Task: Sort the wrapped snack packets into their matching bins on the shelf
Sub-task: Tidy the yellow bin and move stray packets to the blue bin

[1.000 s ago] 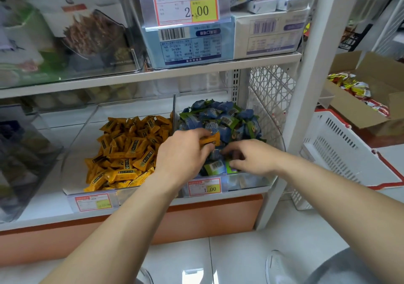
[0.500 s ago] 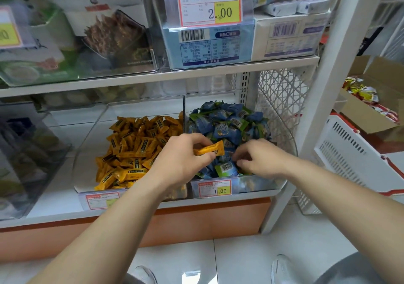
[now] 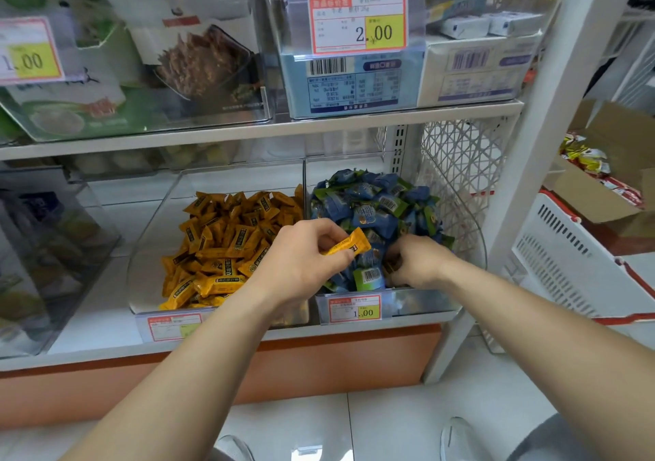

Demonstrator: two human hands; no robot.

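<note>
Two clear bins sit side by side on the low shelf. The left bin (image 3: pixel 149 248) holds a pile of orange packets (image 3: pixel 227 244); the right bin (image 3: pixel 471 244) holds a heap of blue and green packets (image 3: pixel 375 201). My left hand (image 3: pixel 301 265) hovers over the front of the right bin, pinching one orange packet (image 3: pixel 349 244) between thumb and fingers. My right hand (image 3: pixel 418 262) is curled down into the blue packets at the bin's front; its fingertips are hidden, so what they grip is unclear.
Price tags (image 3: pixel 354 308) clip to the bin fronts. An upper shelf (image 3: pixel 248 134) carries clear bins of boxed goods. A white shelf post (image 3: pixel 531 155) stands at right, with a white basket (image 3: pixel 567 255) and a cardboard box (image 3: pixel 602 194) of snacks beyond.
My left hand has lifted the orange packet slightly up out of the blue pile. My right hand stays dug into the blue packets. The view shifted a little.
</note>
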